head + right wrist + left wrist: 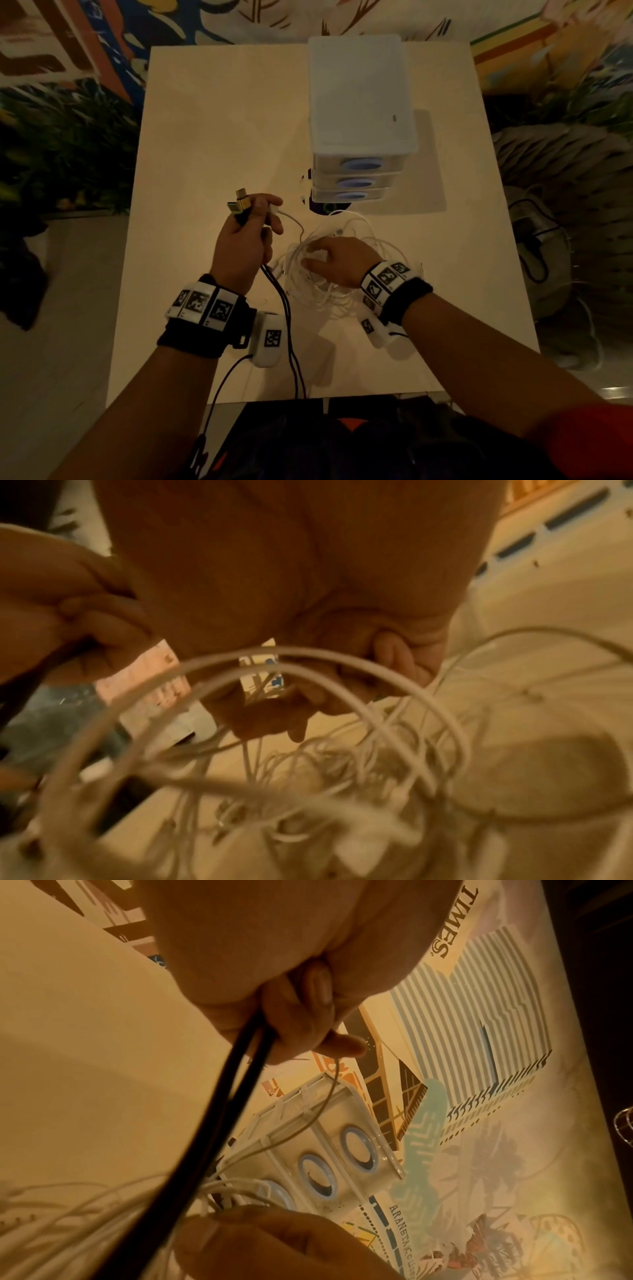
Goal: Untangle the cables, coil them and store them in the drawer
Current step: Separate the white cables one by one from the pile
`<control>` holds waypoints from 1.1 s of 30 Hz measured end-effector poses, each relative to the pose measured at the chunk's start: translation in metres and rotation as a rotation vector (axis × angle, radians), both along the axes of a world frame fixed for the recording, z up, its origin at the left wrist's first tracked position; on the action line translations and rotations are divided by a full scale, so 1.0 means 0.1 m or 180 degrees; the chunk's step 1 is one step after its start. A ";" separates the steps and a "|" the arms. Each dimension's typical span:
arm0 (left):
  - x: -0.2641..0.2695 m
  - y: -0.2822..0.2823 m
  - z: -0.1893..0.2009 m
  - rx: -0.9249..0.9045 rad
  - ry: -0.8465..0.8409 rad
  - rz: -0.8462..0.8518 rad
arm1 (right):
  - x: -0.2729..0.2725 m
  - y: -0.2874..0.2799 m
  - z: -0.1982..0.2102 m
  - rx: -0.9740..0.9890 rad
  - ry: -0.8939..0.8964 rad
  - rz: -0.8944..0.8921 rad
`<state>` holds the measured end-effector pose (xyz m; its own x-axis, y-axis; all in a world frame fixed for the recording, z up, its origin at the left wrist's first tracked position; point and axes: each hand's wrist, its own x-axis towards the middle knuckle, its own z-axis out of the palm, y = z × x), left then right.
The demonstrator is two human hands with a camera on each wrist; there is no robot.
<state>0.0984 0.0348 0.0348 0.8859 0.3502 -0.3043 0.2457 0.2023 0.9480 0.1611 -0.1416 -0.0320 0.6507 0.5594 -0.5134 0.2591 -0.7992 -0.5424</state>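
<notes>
Step in hand, we judge: untangling, with no coil made yet. Our left hand (244, 240), fingers curled, grips the black cable (287, 318) near its plugs and pinches a white connector (274, 209), raised in front of the drawer unit (359, 113). Our right hand (337, 262), fingers bent into the white cable tangle (329, 294) (exact grip unclear), sits nearer us than the unit. All three drawers look closed. Next we likely need to draw the black cable free without tightening the white loops.

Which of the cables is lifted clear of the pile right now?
The black cable, doubled in the left hand with both plugs up. The white cables lie tangled on the table under the right hand.
</notes>
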 end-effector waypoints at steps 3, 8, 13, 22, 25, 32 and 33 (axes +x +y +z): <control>-0.01 0.02 -0.01 -0.0012 -0.0034 0.0035 | 0.02 0.07 -0.01 0.0330 0.0378 -0.0193; -0.01 0.11 -0.06 0.0137 0.0011 0.0223 | 0.03 0.02 -0.08 0.0643 0.0613 -0.0515; -0.01 0.18 -0.13 0.0263 0.0182 0.0361 | 0.07 -0.11 -0.06 0.1015 0.1212 -0.0837; 0.02 0.22 -0.35 0.0806 0.0353 0.0405 | 0.01 -0.26 0.03 0.0543 -0.0107 -0.0191; 0.02 0.20 -0.42 0.1007 0.0400 0.0397 | -0.04 -0.32 0.11 0.0408 -0.0609 -0.0133; 0.06 0.07 -0.36 0.1117 0.0385 0.0313 | -0.02 -0.43 0.27 -0.0329 -0.1222 0.0577; 0.07 0.05 -0.36 0.1166 0.0386 0.0290 | -0.02 -0.43 0.28 -0.0413 -0.1299 0.0713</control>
<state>0.1050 0.0398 -0.0013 0.8114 0.5306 -0.2450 0.3569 -0.1178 0.9267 0.1593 -0.1845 -0.0042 0.6843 0.6571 -0.3161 0.6035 -0.7537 -0.2602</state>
